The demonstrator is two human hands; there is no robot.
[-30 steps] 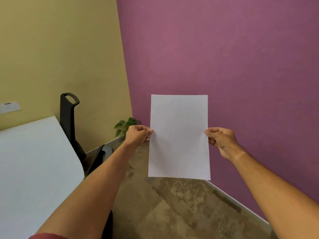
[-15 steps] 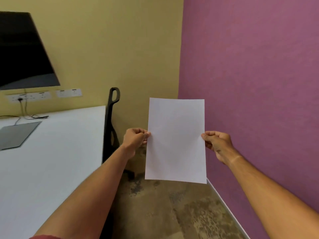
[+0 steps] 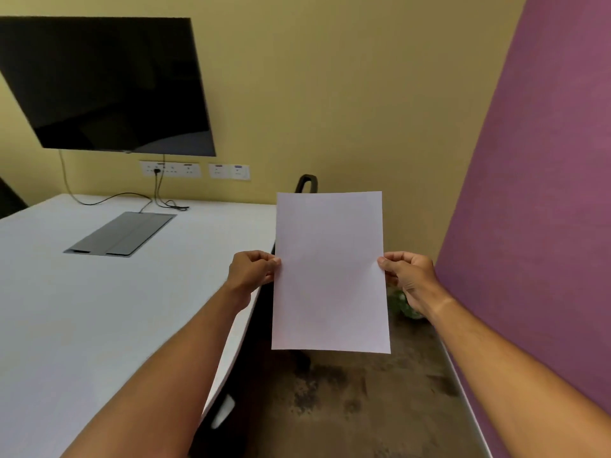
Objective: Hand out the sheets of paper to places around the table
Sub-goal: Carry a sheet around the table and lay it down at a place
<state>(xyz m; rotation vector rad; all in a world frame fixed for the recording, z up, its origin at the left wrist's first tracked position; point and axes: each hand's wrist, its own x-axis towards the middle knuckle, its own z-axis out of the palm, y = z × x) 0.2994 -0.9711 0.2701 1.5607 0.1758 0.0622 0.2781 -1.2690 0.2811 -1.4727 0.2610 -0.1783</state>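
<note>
soft even indoor light, faint shadows, slight overall blur, wide-angle bending at the edges

Head view — forward, downward, close over table [image 3: 99,309].

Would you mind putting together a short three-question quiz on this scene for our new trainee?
1. True or false: the sheet of paper already lies flat on the white table.
2. Which hands hold the sheet? A) left hand only B) right hand only C) both, one at each side edge
3. Fill in: the dark screen hangs on the ____ wall.

Key
1. False: it is held upright in the air, to the right of the table's edge.
2. C
3. Yellow; the wall on the right is purple.
</note>
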